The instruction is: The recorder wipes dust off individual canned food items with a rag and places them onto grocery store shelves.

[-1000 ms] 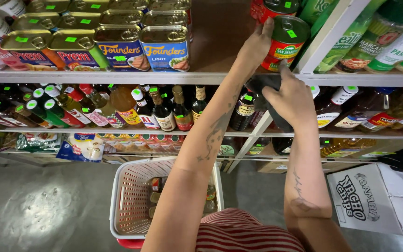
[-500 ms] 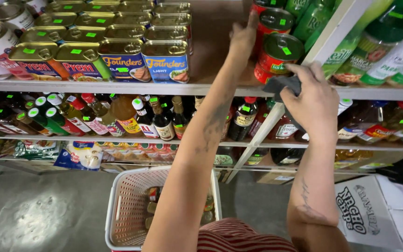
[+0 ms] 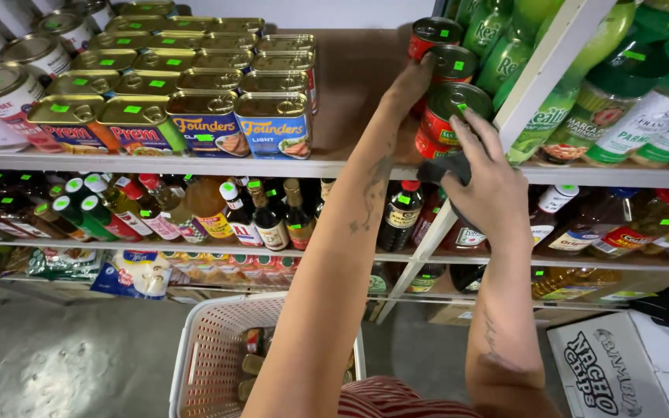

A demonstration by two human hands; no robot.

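Up top, left hand (image 3: 416,81) rests fingers against a red can (image 3: 451,63) near the shelf's (image 3: 350,93) right end, grip not closed. Right hand (image 3: 489,182) clutches a dark cloth (image 3: 443,166), touching the front red can (image 3: 447,116) at the shelf's front edge.

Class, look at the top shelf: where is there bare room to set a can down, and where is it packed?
Bare brown shelf shows between the rectangular tins on the left and the round red cans by the left hand. The tins stand tight in rows. Right of the white post, green-capped bottles crowd the board. The right hand holds a dark cloth.
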